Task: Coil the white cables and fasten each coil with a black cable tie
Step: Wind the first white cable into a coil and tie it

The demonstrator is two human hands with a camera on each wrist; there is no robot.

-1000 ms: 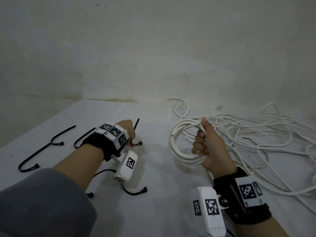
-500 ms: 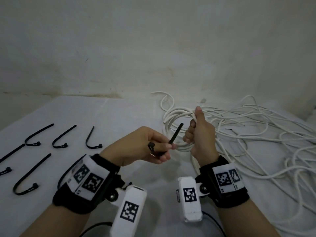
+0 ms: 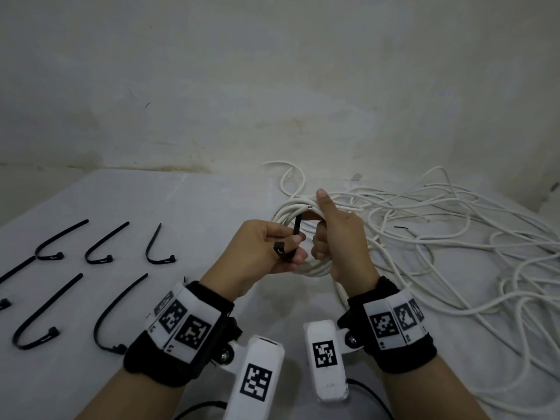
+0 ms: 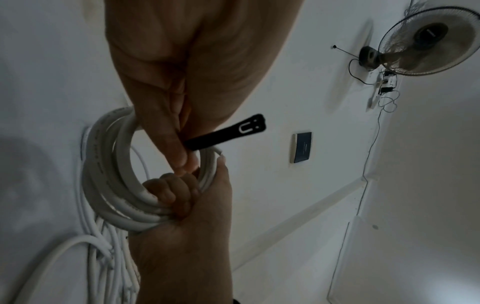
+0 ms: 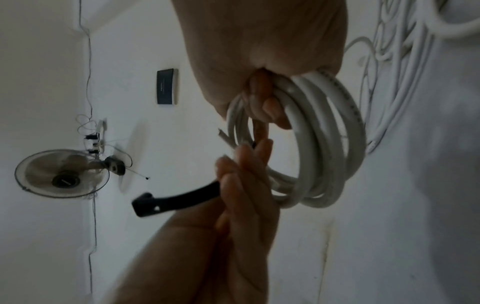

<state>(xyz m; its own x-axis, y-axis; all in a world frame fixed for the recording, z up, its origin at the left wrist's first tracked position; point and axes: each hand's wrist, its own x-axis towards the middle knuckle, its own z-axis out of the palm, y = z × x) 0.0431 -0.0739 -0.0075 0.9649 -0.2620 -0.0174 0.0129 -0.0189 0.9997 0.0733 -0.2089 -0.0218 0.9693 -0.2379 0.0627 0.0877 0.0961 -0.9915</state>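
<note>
My right hand [image 3: 336,237] grips a coil of white cable [image 3: 288,213] held upright above the table, fingers curled round its bundled turns [image 5: 322,144]. My left hand [image 3: 266,253] pinches a black cable tie [image 3: 295,234] between thumb and fingers, right against the coil. The tie's pointed end reaches up into the coil's opening. Its square head [image 4: 250,127] sticks out on the near side [image 5: 148,203]. The coil [image 4: 109,174] hangs from the right fist, and a loose cable end [image 4: 219,153] lies by the thumb.
Several spare black cable ties [image 3: 100,250] lie in rows on the white table [image 3: 181,213] at the left. A big tangle of loose white cable [image 3: 454,237] covers the table's right side. A wall rises just behind. A wall fan [image 4: 426,41] shows in the wrist views.
My left hand picked a tie off the table and carried it right to the coil. Since half a second ago the tie's tip has gone into the coil's opening. The right hand keeps its grip.
</note>
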